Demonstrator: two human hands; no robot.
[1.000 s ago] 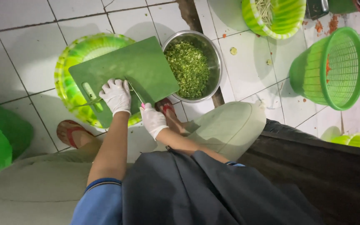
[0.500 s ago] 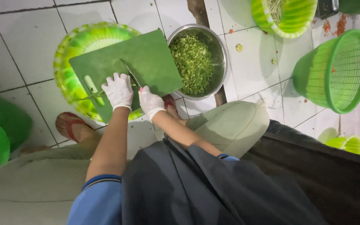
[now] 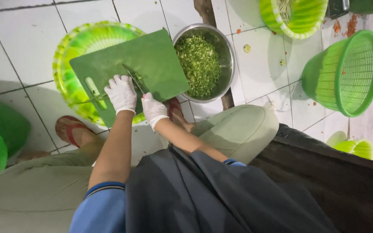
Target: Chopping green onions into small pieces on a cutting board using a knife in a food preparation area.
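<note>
Gloved right hand (image 3: pixel 153 109) grips knife (image 3: pixel 133 79) on flat green plastic board (image 3: pixel 139 60).

packages: none | labels: none | signs: none | screens: none

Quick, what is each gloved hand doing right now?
Left hand: pressing long green stalks onto the green cutting board.
Right hand: closed on a knife.
</note>
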